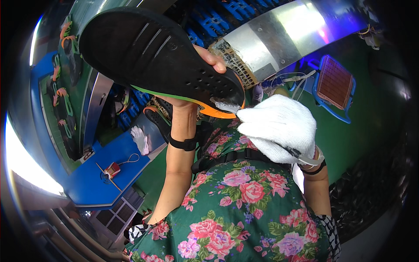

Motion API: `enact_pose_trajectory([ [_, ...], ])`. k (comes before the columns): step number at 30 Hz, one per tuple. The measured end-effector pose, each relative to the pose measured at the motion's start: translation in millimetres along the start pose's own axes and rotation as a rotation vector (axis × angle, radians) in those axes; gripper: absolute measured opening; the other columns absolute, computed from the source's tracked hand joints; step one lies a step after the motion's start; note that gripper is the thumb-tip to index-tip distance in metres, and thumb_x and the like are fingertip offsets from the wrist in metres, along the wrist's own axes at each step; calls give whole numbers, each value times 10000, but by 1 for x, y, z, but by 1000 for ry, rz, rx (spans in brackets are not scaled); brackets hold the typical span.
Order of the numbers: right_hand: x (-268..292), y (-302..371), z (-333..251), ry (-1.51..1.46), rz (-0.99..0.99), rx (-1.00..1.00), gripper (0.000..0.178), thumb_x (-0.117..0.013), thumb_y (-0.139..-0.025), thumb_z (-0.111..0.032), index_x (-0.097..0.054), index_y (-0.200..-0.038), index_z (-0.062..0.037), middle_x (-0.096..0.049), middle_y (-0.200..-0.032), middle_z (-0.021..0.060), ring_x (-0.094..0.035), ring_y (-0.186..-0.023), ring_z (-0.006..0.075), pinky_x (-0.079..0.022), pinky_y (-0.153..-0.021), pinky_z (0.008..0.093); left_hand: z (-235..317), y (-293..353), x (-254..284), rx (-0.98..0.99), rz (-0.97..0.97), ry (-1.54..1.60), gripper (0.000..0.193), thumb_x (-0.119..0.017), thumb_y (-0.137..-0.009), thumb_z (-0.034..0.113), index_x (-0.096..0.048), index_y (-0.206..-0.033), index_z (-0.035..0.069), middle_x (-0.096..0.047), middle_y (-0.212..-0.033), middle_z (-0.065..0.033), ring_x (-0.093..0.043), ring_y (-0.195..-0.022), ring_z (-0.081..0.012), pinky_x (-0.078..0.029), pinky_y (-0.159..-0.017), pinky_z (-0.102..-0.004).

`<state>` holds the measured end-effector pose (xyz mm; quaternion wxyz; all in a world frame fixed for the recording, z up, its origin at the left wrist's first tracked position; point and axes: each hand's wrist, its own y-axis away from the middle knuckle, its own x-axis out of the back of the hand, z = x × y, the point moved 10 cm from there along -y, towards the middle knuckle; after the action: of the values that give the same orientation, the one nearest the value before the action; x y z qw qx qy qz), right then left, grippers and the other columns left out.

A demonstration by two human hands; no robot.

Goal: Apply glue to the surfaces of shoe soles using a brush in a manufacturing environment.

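A large black shoe sole (152, 56) with a green and orange rim is held up at the upper middle, its inner face toward me. My bare left hand (209, 59) grips it from beneath, fingers showing over the far edge. In a white knit glove, my right hand (279, 126) is closed around a thin dark tool (293, 151), whose handle end shows near the wrist. Its tip meets the heel end of the sole, beside a whitish, shiny patch (227, 106) on the surface. Most of the tool is hidden inside the glove.
A conveyor with blue slats (214, 24) and a metal cover (266, 43) runs along the far side. More soles (65, 105) lie on a green belt at left. A blue table (100, 174) bears a small red container (113, 169). At right stands a blue-framed seat (335, 87).
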<state>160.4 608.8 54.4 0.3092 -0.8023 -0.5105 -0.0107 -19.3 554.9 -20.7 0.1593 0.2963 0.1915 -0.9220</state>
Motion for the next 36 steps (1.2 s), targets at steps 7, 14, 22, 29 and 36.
enact_pose_trajectory([
  [7,-7,2,16,-262,-62,-73,250,-800,-722,-17,-782,-964,-79,-767,-972,95,-707,-769,252,-568,-678,343,-7,-3,-8,54,-67,-24,893,-494,-893,782,-611,-1056,-88,-667,-942,-175,-679,-868,-300,-494,-835,-436],
  [14,-4,2,12,-97,10,-99,231,-797,-744,-10,-787,-964,-81,-766,-959,89,-712,-785,249,-565,-683,334,-9,-5,-4,59,-45,72,857,-488,-913,761,-609,-1043,-78,-642,-986,-169,-668,-840,-290,-489,-809,-441],
  [22,-6,8,17,-280,-30,-66,271,-814,-737,-36,-786,-1002,-89,-767,-972,71,-706,-789,237,-565,-696,351,-27,4,0,142,19,237,975,-464,-846,868,-579,-1136,-56,-630,-985,-187,-660,-863,-302,-481,-820,-452],
  [29,-24,13,10,-85,-143,30,305,-800,-772,-70,-767,-1074,-91,-748,-916,66,-699,-767,246,-566,-671,351,-47,4,15,299,43,249,1171,-319,-769,967,-496,-1354,-33,-647,-1096,-253,-694,-926,-349,-572,-805,-480],
  [36,-27,16,8,20,-147,144,364,-785,-711,-61,-758,-1073,-93,-751,-1033,87,-700,-803,256,-575,-664,339,-71,11,17,465,100,418,1255,-212,-732,1001,-426,-1491,24,-650,-1212,-285,-711,-1046,-360,-633,-828,-483],
])
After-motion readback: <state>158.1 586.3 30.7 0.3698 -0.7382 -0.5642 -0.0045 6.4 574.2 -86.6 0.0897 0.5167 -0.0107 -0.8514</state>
